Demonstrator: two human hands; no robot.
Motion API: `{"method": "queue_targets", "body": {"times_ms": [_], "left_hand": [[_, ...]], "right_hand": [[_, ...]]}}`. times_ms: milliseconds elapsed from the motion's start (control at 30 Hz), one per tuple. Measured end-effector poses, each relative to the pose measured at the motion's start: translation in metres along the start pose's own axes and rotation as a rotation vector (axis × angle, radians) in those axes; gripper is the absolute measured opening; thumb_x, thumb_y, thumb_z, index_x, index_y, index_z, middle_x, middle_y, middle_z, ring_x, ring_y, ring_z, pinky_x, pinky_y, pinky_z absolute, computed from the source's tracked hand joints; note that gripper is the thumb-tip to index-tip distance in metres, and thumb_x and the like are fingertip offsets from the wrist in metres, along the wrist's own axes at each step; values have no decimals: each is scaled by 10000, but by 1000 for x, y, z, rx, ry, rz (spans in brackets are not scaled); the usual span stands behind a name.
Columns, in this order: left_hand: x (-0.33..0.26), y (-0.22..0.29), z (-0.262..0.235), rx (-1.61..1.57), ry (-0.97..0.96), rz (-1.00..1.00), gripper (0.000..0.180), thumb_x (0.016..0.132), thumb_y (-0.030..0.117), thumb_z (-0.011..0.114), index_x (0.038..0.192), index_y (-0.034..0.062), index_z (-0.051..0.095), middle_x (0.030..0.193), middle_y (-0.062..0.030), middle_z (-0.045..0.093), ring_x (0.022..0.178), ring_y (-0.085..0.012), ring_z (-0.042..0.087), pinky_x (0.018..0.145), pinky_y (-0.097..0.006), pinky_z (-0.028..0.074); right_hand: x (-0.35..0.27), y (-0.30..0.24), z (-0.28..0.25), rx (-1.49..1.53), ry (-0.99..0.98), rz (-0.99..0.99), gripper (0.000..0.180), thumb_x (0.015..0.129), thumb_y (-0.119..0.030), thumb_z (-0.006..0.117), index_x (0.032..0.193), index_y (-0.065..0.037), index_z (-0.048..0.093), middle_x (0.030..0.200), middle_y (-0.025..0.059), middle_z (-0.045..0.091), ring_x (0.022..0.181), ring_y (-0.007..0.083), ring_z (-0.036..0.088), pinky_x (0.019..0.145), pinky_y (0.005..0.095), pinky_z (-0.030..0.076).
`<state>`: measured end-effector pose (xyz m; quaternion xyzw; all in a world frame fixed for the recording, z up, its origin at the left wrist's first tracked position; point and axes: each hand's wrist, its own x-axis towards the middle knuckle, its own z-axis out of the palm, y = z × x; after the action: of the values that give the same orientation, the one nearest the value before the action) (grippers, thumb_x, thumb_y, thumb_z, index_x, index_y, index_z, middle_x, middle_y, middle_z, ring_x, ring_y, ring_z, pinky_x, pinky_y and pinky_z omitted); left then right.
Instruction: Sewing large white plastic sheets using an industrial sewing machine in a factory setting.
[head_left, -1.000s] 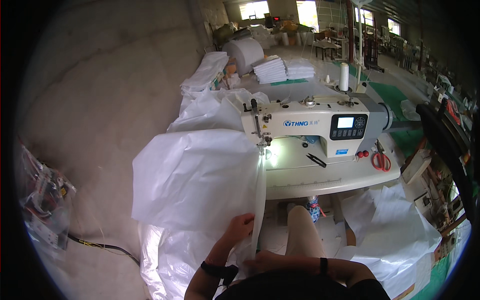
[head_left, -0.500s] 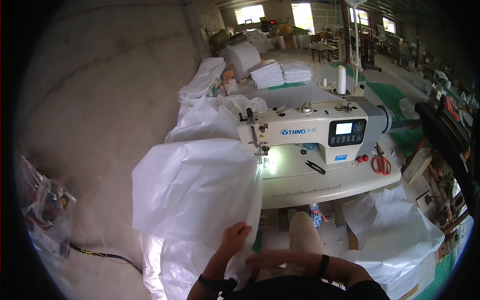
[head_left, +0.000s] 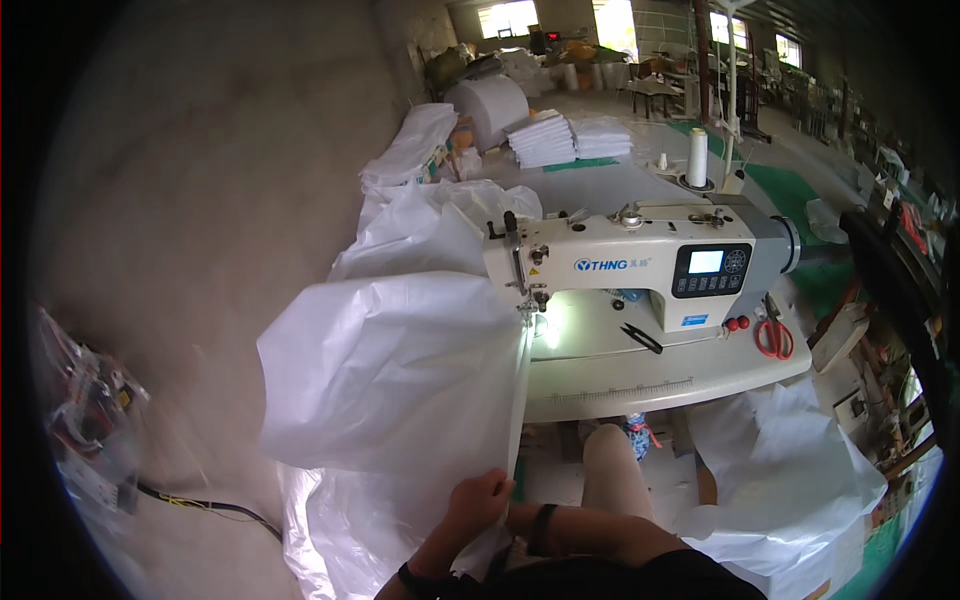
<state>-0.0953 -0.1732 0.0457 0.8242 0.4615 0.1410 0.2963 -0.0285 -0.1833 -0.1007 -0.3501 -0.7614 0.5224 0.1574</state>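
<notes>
A large sheet of white, slightly glossy plastic-like fabric (head_left: 400,370) hangs over the left side of the sewing machine (head_left: 620,260), its right edge running under the needle area. Near the lower end of that edge, my left hand (head_left: 478,500) is closed, pinching the sheet. My right hand (head_left: 518,520) reaches across from the right, just below and beside the left one. Its fingers are hidden behind my left hand and wrist, so what they hold does not show. The machine's lamp lights the spot by the needle.
On the white machine table lie black thread snips (head_left: 641,338) and red-handled scissors (head_left: 774,335). A white thread cone (head_left: 697,160) stands behind the machine. More white sheeting (head_left: 780,470) drapes at the lower right. Folded white stacks (head_left: 541,139) lie beyond. A black cable (head_left: 210,508) crosses the left floor.
My left hand has moved down and slightly right along the sheet's edge and closed on it. My right hand has come in beside it. The sheet's right edge is now straighter.
</notes>
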Motion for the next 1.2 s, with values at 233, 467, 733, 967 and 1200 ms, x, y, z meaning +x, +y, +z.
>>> {"method": "queue_targets", "body": {"times_ms": [233, 467, 733, 967, 1200], "left_hand": [[-8, 5, 22, -43, 103, 154, 166, 820, 220, 545, 756, 67, 541, 639, -164, 559, 646, -358, 584, 559, -432, 450], [-6, 32, 14, -15, 168, 304, 133, 815, 191, 532, 744, 78, 529, 641, -144, 574, 623, -361, 580, 548, -443, 458], [7, 5, 25, -54, 164, 83, 182, 810, 231, 560, 811, 52, 593, 697, -181, 597, 702, -383, 593, 605, -437, 471], [49, -16, 43, -223, 176, 70, 231, 825, 255, 551, 946, 75, 629, 803, -207, 613, 810, -376, 596, 684, -437, 467], [60, -4, 22, -427, 46, 57, 249, 812, 205, 557, 952, 11, 628, 827, -206, 630, 802, -352, 617, 736, -381, 472]], "right_hand": [[-87, -47, -134, -545, 642, 643, 203, 785, -213, 520, 822, -27, 592, 768, 212, 624, 727, 382, 616, 649, 454, 491], [-28, -61, -231, -821, 803, 739, 230, 792, -169, 538, 945, -4, 586, 823, 163, 652, 738, 281, 658, 644, 376, 520], [-21, -61, -190, -894, 805, 737, 401, 777, -126, 537, 1098, 115, 518, 874, 175, 652, 775, 263, 665, 625, 337, 531], [-30, -54, -161, -623, 924, 699, 526, 788, -91, 434, 1262, 120, 345, 793, 220, 635, 734, 348, 645, 650, 411, 516], [-34, -53, -157, -496, 943, 649, 524, 789, -92, 418, 1276, 88, 348, 776, 232, 632, 709, 362, 638, 663, 446, 507]]}}
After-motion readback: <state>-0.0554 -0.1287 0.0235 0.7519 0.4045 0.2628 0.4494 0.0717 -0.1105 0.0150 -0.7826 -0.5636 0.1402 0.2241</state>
